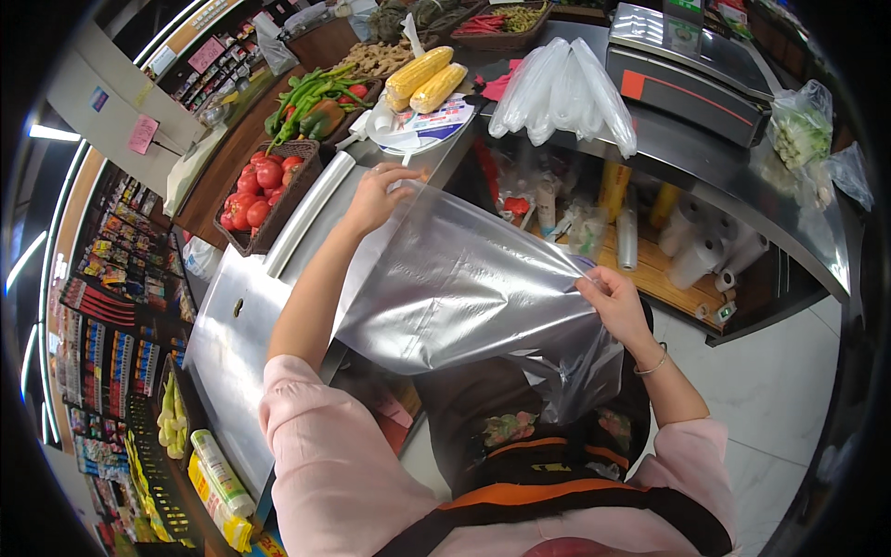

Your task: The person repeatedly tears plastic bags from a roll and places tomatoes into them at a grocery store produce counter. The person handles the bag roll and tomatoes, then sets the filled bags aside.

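Note:
A wide piece of clear plastic film (452,292) is stretched slantwise in front of my body; I cannot tell whether it is a bag or a single sheet. My left hand (379,198) pinches its upper left corner between thumb and fingers, above the metal worktop. At the right, the fingers and thumb of my right hand (612,303) grip the film's gathered edge. Loose folds hang below that hand over my dark apron (459,425). Close to my left hand lies a metal roller (311,212) along the steel worktop (233,327).
Wrapped corn cobs (421,76) rest beyond my left hand. Tomatoes fill a wicker basket (278,216), with peppers (313,104) behind. Bundled clear bags (564,94) hang over the counter edge, beside a scale (686,90). Plastic rolls (696,261) stand on the shelf below.

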A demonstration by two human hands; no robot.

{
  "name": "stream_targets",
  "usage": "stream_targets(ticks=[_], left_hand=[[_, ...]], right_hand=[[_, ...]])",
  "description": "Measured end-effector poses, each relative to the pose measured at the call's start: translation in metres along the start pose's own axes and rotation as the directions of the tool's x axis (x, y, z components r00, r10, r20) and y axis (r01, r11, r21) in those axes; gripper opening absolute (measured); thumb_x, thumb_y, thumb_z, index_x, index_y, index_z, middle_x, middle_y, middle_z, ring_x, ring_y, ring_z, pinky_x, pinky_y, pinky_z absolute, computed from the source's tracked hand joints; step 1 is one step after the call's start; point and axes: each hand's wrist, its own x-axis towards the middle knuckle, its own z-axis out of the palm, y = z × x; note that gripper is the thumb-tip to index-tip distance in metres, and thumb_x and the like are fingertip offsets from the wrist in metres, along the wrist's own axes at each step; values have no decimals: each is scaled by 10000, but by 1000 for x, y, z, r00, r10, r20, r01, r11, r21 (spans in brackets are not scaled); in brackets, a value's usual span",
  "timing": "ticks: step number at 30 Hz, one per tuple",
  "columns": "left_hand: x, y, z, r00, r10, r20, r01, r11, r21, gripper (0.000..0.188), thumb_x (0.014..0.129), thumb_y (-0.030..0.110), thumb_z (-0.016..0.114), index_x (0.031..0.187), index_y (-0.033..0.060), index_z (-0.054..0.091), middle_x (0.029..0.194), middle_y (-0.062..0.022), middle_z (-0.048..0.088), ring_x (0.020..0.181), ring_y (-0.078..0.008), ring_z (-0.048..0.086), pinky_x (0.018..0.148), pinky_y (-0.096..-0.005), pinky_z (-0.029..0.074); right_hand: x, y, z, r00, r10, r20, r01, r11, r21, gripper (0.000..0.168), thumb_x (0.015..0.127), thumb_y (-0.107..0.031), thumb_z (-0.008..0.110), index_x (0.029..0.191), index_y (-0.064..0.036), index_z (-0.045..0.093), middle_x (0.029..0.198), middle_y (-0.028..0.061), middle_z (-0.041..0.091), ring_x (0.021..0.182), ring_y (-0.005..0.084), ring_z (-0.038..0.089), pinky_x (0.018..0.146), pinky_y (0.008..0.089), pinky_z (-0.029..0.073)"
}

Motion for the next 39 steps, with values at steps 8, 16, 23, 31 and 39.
stream_targets(ticks=[8,16,23,31,39], left_hand=[[17,47,45,951,261,164,-256,965,-50,220,852,320,698,1048,227,735,1315,-30,584,1266,-290,426,1089,-457,278],[8,59,43,960,269,74,-261,960,-102,100,833,242,703,812,144,712,957,37,654,1065,-211,525,988,-415,315],[-25,-9,0,937,-204,-284,67,902,-427,104,900,152,660,884,56,698,951,-10,673,898,-139,608,806,-276,453],[-88,-110,-86,618,-640,-456,-165,462,-872,185,987,275,588,1091,125,621,1047,21,660,898,-97,614,782,-269,493],[-57,91,-5,941,-97,-323,-87,856,-509,544,1012,170,509,1508,102,293,1366,-145,539,1163,-237,589,950,-326,452]], right_hand=[[-9,-10,-4,998,-60,-32,59,998,-19,214,923,-231,676,834,-40,637,604,-62,526,556,14,447,517,206,338],[-19,-8,2,999,-51,5,51,999,-7,233,924,-229,673,810,-34,615,617,-54,537,565,18,467,523,213,363],[-42,23,13,993,111,40,-113,992,52,221,929,-214,660,799,-42,610,649,-39,548,587,40,497,531,221,385],[-78,152,-74,805,578,-136,-476,764,435,155,937,-209,645,825,-108,612,680,-57,540,592,49,458,535,218,353],[-17,121,-68,860,511,7,-305,503,809,224,953,-203,624,1056,-6,654,882,20,678,590,47,549,460,173,410]])
